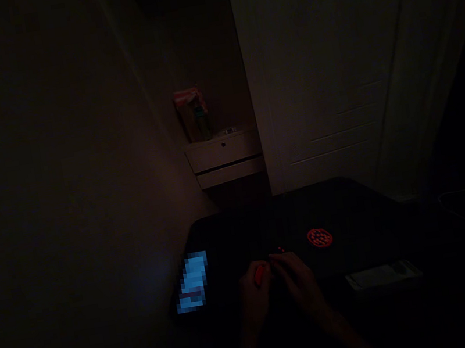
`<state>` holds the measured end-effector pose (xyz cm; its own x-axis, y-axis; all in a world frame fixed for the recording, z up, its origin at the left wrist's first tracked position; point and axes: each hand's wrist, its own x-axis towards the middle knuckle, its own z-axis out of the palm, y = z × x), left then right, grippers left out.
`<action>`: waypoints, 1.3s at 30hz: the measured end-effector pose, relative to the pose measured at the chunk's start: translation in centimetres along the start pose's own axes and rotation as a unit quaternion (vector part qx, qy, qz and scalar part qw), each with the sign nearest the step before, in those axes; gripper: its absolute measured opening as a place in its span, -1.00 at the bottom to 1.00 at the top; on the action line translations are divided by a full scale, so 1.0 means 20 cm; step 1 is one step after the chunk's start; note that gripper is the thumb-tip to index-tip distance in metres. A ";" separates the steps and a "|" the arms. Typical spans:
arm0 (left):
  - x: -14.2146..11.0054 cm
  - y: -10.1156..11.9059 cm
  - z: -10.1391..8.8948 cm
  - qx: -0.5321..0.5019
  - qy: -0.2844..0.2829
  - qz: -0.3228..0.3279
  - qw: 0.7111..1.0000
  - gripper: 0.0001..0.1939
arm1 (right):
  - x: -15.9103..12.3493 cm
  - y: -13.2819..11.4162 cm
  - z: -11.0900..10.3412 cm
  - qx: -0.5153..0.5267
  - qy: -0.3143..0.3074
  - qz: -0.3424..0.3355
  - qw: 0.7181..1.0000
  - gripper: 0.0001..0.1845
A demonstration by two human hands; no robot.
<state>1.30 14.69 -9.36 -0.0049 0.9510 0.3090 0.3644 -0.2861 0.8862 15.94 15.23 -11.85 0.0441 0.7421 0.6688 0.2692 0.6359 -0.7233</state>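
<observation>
The scene is very dark. My left hand (253, 288) is closed around a small bright red object (260, 275), whose kind I cannot make out. Beside it, my right hand (295, 276) has its fingers bent together, with the fingertips close to those of my left hand. A tiny bit of red shows at the right fingertips, too small to name. Just beyond them, a few small red pieces (281, 250) lie on the dark table (233, 232). Farther right is a round red-rimmed disc (320, 238) with red spots inside.
A lit, pixelated blue screen (193, 283) lies at the table's left edge. A flat pale box (383, 275) is at the right. Behind the table are a drawer unit (227, 154), bearing a bag (189, 110) and a bottle (203, 124), and a tall pale door (308, 68).
</observation>
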 end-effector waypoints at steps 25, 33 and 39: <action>0.00 -0.03 0.01 0.010 -0.005 0.007 1.000 -0.68 | -0.01 0.04 0.00 0.011 -0.008 -0.007 1.000 -0.64; 0.00 -0.01 0.00 0.008 -0.007 0.005 1.000 -0.68 | -0.01 0.03 0.01 0.000 -0.004 -0.003 1.000 -0.68; 0.00 -0.01 0.00 0.002 -0.005 -0.003 1.000 -0.68 | -0.01 0.04 0.01 -0.002 0.003 -0.004 1.000 -0.77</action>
<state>1.23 14.71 -9.60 0.0015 0.9540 0.2999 0.3676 -0.2794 0.8870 15.97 15.58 -12.58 0.0475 0.7358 0.6756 0.2731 0.6410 -0.7173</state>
